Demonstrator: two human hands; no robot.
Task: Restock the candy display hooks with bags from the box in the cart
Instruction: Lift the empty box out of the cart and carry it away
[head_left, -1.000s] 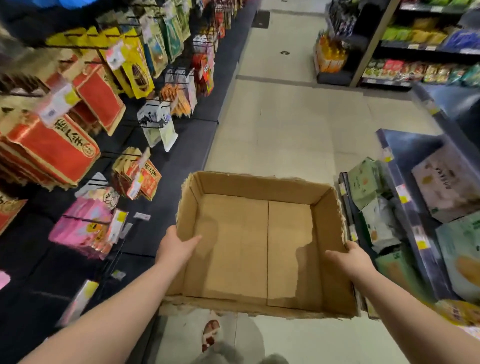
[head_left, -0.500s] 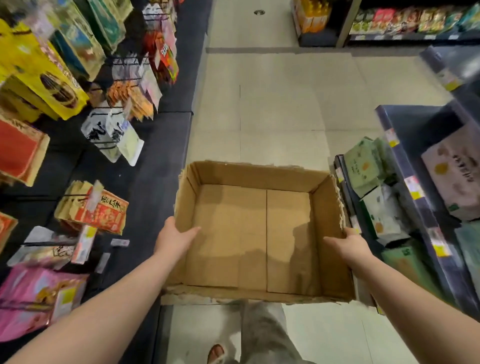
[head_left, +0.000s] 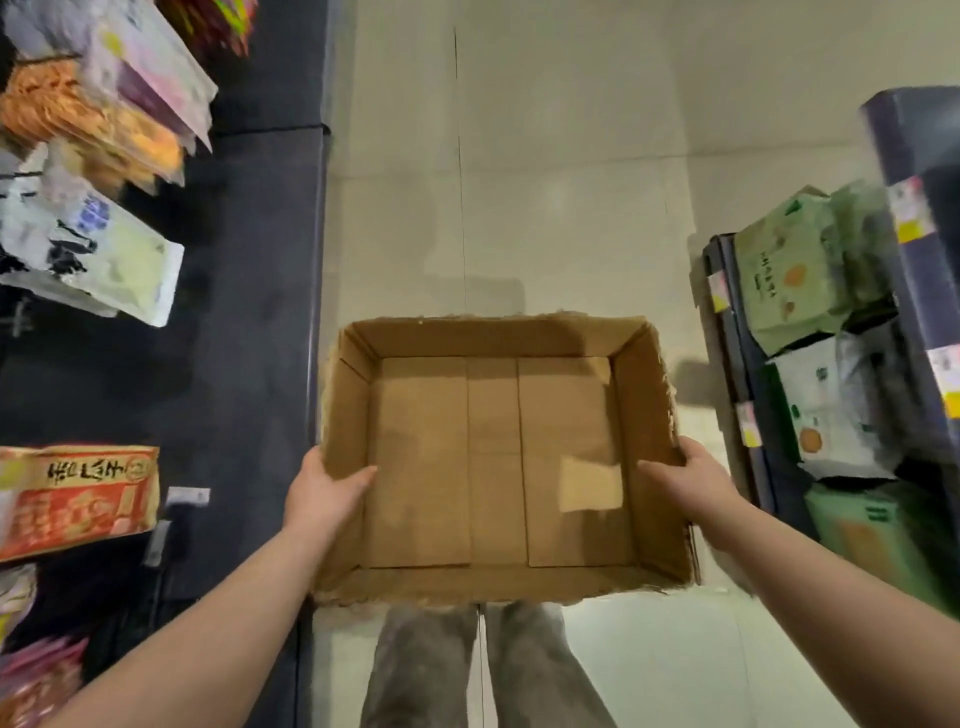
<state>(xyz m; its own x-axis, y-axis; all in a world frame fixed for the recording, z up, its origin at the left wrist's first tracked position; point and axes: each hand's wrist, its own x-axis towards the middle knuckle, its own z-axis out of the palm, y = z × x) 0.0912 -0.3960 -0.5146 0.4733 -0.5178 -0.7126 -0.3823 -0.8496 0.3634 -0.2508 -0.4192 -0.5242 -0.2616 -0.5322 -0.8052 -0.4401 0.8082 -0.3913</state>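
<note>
The person is holding an open cardboard box level above the pale tiled floor, in front of grey trouser legs. The left hand is gripping the box's left wall, thumb inside. The right hand is clamping the right wall the same way. The box's bare bottom is showing. Candy bags, among them a red-orange bag and a white bag, are hanging on the dark display at left. Green packs are sitting on a shelf at right.
</note>
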